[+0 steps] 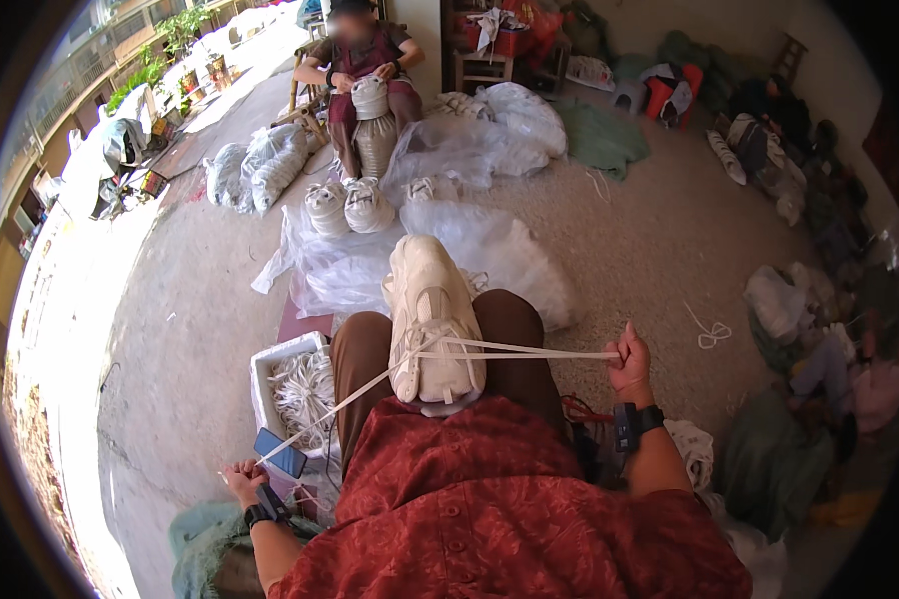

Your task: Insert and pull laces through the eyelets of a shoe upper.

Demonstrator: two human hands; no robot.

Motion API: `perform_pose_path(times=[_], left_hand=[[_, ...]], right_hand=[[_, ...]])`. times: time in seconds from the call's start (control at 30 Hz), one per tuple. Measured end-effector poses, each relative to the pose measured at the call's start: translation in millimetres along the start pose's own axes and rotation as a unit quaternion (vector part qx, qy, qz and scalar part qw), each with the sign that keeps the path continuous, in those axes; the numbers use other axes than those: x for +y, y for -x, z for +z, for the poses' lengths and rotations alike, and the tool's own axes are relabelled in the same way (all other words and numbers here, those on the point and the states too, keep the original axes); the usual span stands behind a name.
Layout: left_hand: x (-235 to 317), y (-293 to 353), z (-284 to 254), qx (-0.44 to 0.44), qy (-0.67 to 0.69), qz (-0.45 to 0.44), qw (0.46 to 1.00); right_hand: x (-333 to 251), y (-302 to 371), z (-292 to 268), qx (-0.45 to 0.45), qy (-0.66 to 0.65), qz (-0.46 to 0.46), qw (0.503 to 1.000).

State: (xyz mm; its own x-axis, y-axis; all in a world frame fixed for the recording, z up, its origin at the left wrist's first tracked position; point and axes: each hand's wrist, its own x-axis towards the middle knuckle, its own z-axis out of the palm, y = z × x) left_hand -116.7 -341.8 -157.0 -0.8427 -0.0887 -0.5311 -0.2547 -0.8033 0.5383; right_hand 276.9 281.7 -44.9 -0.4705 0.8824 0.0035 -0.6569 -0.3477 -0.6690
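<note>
A cream sneaker [431,299] rests across my lap between my knees, its toe pointing away from me. White shoelaces [529,351] run from its upper out to both sides, pulled taut. Out to the right, my right hand [628,363] is closed around the lace. Low on the left, my left hand [242,483] is closed on the lace that slants down from the shoe. Near that hand, a phone [281,453] lies by a white foam box [262,384] full of loose white laces [304,393].
Ahead, a pair of pale sneakers [367,207] stands on clear plastic sheeting [504,245]. Beyond them a seated person [368,60] handles another shoe. Stuffed plastic bags [275,160] lie to the left, a green sack [599,137] behind, and heaps of cloth and shoes [769,160] along the right.
</note>
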Motion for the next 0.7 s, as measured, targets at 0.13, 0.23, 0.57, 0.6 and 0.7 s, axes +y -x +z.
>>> perform_pose_path(times=[0.13, 0.23, 0.57, 0.6, 0.7], left_hand=[[-28, -14, 26, 0.102, -0.217, -0.082, 0.967], [-21, -18, 33, 0.064, -0.301, -0.056, 0.950], [-78, 97, 172, -0.262, -0.900, 0.222, 0.270], [-100, 121, 194, -0.323, -0.830, 0.323, 0.320], [-159, 201, 260, -0.520, -0.671, 0.352, 0.394]], right_hand=[[-25, -15, -67, 0.051, 0.313, 0.200, 0.927], [-54, -32, -118, 0.140, 0.221, 0.081, 0.962], [29, -10, 69, -0.276, 0.707, -0.128, 0.639], [45, 3, 99, -0.314, 0.661, -0.174, 0.659], [87, 19, 134, -0.358, 0.634, -0.220, 0.649]])
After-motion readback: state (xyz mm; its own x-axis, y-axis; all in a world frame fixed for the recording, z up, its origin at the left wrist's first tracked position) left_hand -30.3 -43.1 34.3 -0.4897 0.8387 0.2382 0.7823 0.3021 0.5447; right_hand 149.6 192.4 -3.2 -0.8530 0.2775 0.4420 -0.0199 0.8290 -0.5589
